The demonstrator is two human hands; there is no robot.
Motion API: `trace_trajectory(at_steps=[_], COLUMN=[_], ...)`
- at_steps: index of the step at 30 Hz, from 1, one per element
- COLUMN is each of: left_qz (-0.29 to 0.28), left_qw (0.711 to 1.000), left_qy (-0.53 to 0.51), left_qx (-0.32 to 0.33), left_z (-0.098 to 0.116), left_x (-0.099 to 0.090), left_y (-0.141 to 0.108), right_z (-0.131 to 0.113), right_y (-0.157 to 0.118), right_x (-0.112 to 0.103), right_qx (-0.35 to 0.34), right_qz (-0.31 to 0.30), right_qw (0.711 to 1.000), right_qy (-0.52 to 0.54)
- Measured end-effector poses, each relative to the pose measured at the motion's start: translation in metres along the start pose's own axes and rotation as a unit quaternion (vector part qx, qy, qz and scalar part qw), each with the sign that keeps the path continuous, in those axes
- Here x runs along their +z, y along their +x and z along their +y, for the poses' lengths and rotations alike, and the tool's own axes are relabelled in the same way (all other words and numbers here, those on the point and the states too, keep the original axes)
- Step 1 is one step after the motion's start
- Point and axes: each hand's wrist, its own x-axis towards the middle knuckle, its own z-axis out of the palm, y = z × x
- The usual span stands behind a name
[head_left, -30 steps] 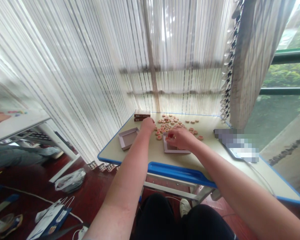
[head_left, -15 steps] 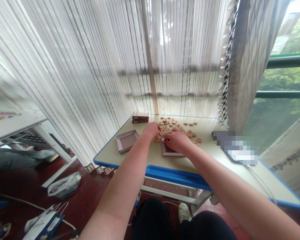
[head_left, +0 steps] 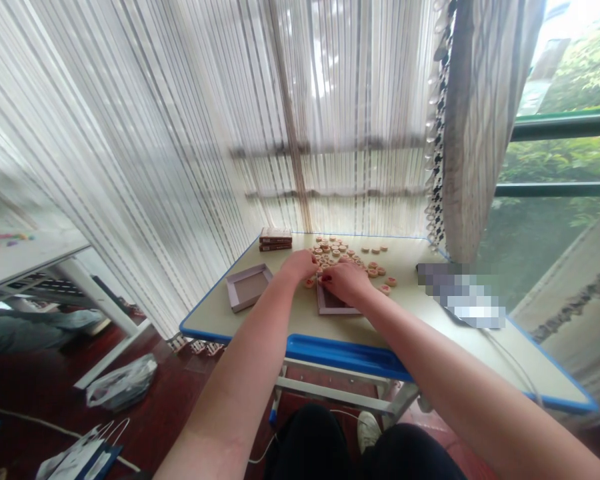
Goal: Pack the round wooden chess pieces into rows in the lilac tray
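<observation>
Round wooden Chinese chess pieces (head_left: 336,253) lie in a loose heap on the table, some with red marks. My left hand (head_left: 301,265) is at the heap's left edge, its fingers closed; what they hold, if anything, is hidden. Under my right hand (head_left: 347,280) stands a shallow open box (head_left: 333,310) with a dark inside. The right fingers are pinched together at the box's far left corner, around what looks like a piece, mostly covered. Just left of the box, a single red-marked piece (head_left: 309,283) lies near my left wrist.
A second shallow box part (head_left: 249,287) lies left of my left forearm. Two stacked small boxes (head_left: 275,239) stand at the back left. Several pieces (head_left: 385,289) are scattered rightward. A blurred-out object (head_left: 460,297) with a cable lies on the table's right side.
The whole view has shifted slightly. My right fingers have moved from inside the box toward its far left corner. My left hand stays by the heap.
</observation>
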Motion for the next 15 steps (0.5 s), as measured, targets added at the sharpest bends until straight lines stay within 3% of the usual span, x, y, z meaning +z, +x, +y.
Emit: trace_trajectory(at_steps=[15], left_qz=[-0.011], left_qw=[1.000], left_qy=[0.020], left_qx=[0.015], left_z=[0.0024], left_x=[-0.0016], left_y=[-0.0006], right_z=[0.0025], right_y=[0.0040], right_x=[0.0050], right_qx=[0.033], right_qz=[-0.009], right_qw=[0.999], right_qy=[0.020])
